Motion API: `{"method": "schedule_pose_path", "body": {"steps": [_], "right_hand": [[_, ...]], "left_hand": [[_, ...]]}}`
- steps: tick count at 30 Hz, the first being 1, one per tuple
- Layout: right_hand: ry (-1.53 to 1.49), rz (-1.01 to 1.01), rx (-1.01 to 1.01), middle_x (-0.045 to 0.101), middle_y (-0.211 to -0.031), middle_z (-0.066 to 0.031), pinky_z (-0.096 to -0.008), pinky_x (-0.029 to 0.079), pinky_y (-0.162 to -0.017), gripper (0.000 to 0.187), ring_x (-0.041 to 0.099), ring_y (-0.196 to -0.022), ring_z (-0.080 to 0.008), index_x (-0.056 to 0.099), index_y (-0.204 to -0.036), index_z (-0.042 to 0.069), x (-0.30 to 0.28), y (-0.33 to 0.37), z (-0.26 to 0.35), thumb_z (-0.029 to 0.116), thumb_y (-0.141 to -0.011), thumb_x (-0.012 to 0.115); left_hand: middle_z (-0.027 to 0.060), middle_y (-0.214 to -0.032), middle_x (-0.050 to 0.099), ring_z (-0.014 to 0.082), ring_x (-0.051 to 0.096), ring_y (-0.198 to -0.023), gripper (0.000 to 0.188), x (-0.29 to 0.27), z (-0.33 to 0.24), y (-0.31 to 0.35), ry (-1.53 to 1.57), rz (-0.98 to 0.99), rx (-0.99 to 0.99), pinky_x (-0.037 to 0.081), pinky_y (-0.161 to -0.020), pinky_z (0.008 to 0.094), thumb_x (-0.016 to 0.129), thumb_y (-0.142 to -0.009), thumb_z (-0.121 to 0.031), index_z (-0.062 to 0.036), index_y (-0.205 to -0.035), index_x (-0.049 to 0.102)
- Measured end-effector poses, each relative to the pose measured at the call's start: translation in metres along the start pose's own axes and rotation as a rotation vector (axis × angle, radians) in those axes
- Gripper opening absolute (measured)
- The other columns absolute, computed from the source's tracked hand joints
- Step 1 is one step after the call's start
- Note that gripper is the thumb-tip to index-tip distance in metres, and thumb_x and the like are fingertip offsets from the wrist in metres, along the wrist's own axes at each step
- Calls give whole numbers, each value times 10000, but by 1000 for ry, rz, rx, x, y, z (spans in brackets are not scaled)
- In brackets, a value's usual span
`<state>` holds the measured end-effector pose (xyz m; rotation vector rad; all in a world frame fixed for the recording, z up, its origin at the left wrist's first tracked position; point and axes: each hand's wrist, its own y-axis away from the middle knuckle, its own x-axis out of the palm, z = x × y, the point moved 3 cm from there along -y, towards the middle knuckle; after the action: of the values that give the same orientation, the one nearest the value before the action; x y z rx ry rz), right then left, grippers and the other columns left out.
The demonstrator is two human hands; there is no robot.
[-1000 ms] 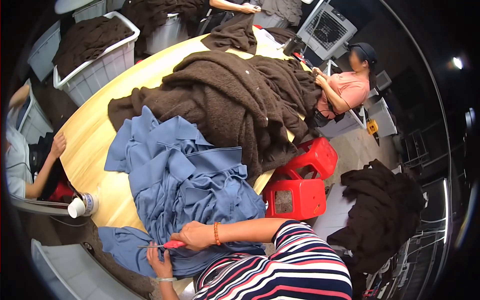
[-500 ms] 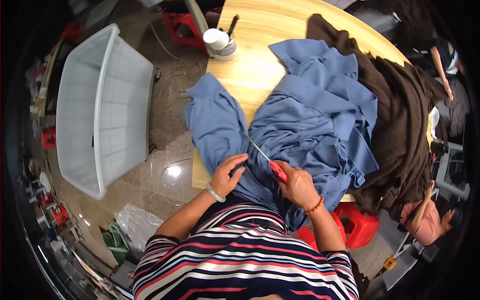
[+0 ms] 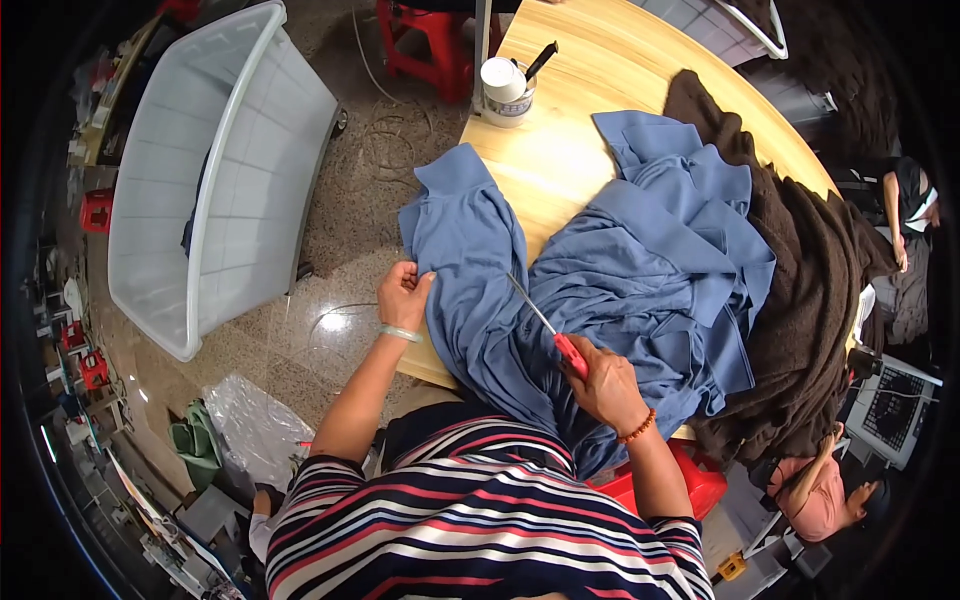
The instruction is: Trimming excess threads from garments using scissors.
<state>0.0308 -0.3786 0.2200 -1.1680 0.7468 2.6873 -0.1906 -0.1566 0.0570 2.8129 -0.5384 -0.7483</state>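
A blue knit garment lies bunched on the wooden table, with one sleeve stretched out toward the left table edge. At that sleeve's outer edge is my left hand, its fingers curled and the thumb against the cloth. My right hand is closed around the red handle of a tool with a long thin metal end; its exact kind is not plain. The metal tip points up and left, lying over the fold between the sleeve and the garment's body.
Dark brown cloth is heaped to the right. A container with a white lid and a black pen-like thing stands at the back left. A large white bin is on the floor at left. Red stools and other people are around.
My left hand has moved up and left, from the lower part of the sleeve to its outer edge. The right hand keeps its hold on the red-handled tool. The whole view has shifted.
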Motion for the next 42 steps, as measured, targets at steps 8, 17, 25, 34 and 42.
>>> {"method": "schedule_pose_path", "body": {"steps": [8,17,25,34,42], "right_hand": [[16,28,-11,653,-855,-205,-440,504,-703,393,632,-805,-380,564,-1182,87,-2,-4,4,164,-809,664],[139,59,-66,635,-706,-181,-452,501,-599,301,626,-648,-374,588,-1101,101,8,-10,12,216,-828,634],[316,-122,-170,613,-633,-166,-458,506,-551,194,635,-596,-346,569,-855,49,7,-91,23,242,-838,575],[231,159,-122,631,-675,-197,-481,512,-577,263,645,-644,-378,579,-859,27,2,-40,9,290,-847,597],[245,140,-59,630,-702,-208,-493,505,-617,264,632,-674,-404,585,-942,44,4,-62,13,290,-851,611]], "left_hand": [[46,-928,628,109,600,-656,257,48,-50,15,432,108,77,497,-569,207,685,-839,-63,-8,-1074,595],[10,-706,597,67,547,-497,205,71,-28,-14,427,145,-244,442,-422,209,647,-863,-96,-19,-1051,618],[20,-692,597,77,556,-510,165,77,-24,-13,457,117,-240,446,-441,215,643,-872,-110,-34,-1015,610],[33,-713,598,88,563,-513,300,73,-24,-16,418,73,-210,449,-458,220,670,-848,-90,-31,-1119,556],[39,-685,603,94,568,-511,320,75,-25,-17,309,69,-121,449,-469,238,695,-822,-90,-35,-1114,575]]}}
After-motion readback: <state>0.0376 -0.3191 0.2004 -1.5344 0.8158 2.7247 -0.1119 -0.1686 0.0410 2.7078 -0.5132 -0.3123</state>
